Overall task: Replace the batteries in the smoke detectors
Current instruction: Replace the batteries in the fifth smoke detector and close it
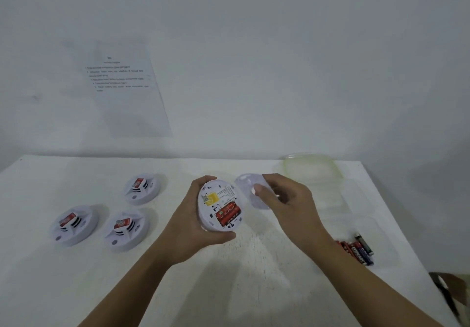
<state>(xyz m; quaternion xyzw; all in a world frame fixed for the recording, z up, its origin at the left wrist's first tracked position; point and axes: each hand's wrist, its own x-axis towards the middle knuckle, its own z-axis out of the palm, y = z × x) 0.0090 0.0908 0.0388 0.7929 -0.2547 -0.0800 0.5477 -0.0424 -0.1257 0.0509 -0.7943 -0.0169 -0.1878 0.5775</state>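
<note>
Now left hand grip wraps the open smoke detector above the table, red batteries seated inside. Right hand grip pinches the blurred detached cover. Spare batteries lie at right.

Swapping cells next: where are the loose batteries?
Head view: the loose batteries lie on the table's right side, just right of the right forearm, nearer than the greenish container.

Both arms reach forward; left hand curls round smoke detector, thumb under; right hand pinches round cover.
</note>
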